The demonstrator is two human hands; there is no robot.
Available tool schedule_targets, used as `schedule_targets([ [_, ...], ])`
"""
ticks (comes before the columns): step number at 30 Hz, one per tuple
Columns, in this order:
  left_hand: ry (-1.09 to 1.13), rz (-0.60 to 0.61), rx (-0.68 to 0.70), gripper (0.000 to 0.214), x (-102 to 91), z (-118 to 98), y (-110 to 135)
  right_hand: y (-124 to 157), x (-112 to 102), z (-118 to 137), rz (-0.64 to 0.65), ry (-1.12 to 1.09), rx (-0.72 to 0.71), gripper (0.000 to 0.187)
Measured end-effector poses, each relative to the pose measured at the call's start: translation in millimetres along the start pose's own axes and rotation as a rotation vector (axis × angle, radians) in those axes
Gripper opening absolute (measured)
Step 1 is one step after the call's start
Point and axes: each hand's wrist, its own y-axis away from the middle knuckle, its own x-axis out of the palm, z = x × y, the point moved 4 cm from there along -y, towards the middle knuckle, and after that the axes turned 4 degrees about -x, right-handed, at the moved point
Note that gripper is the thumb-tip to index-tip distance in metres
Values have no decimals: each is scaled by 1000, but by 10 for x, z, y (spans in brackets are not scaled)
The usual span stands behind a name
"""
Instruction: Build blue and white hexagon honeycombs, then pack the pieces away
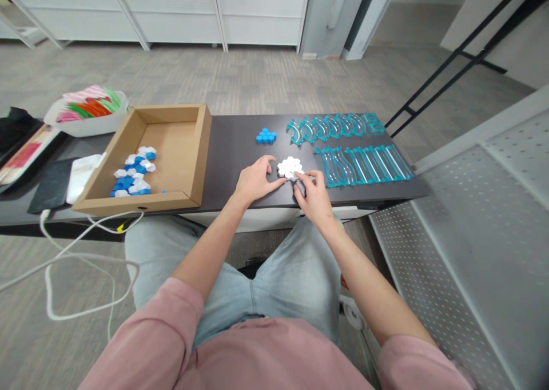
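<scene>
My left hand (256, 179) curls open against the white cluster of plastic hexagon tiles (289, 165) on the dark bench (231, 141); my right hand (315, 195) covers its near edge with fingertips, grip unclear.

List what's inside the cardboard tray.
Loose blue and white hexagon pieces lie heaped toward the left of the cardboard tray. Its near wall hides the floor strip right behind it, so any pieces there are unseen.
</scene>
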Motion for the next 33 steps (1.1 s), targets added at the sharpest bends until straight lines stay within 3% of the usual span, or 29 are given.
schedule_targets([
  [18, -13, -1, -30, 53, 24, 9, -43, -8, -18, 6, -41, -45, 96, 43],
  [33, -9, -13, -36, 40, 9, 3, -32, -46, 10, -50, -37, -46, 75, 34],
])
